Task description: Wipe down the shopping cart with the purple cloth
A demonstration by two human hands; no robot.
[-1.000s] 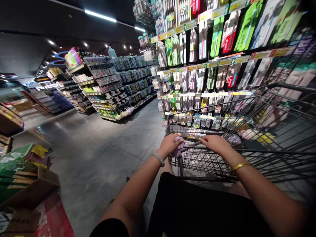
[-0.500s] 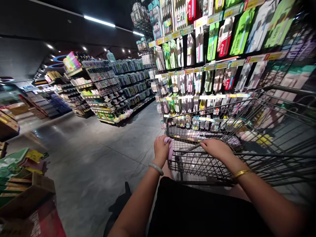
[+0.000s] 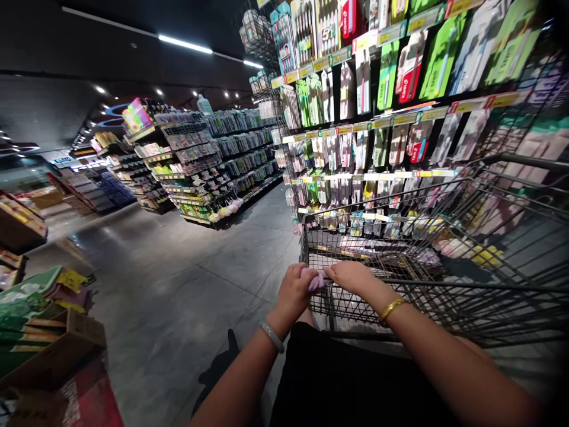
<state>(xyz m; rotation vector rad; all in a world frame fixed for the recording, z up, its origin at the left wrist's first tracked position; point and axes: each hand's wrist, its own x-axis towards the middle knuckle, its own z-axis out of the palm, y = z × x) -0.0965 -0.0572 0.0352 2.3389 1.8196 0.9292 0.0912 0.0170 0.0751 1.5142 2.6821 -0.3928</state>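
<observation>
My left hand [image 3: 293,293], with a pale bangle at its wrist, is closed around a crumpled lilac cloth [image 3: 316,280] at the near left corner of the shopping cart. From the right, my right hand [image 3: 351,276], wearing a gold bracelet, reaches the cloth's other end. Its fingers are pinched together there, and the fingertips are partly hidden. Both hands are over the near rim of the black wire shopping cart [image 3: 427,286]. How much of the cloth lies inside my left fist cannot be seen.
A tall rack of packaged toothbrushes [image 3: 386,71] stands beyond the cart. Further shelves [image 3: 186,154] line the left side across the grey floor [image 3: 213,261]. An open cardboard box [image 3: 80,344] of goods sits at the lower left.
My right hand has left the cart's rim and moved left to the cloth. My left hand has shifted slightly down and right, still holding the cloth. The view has turned slightly left.
</observation>
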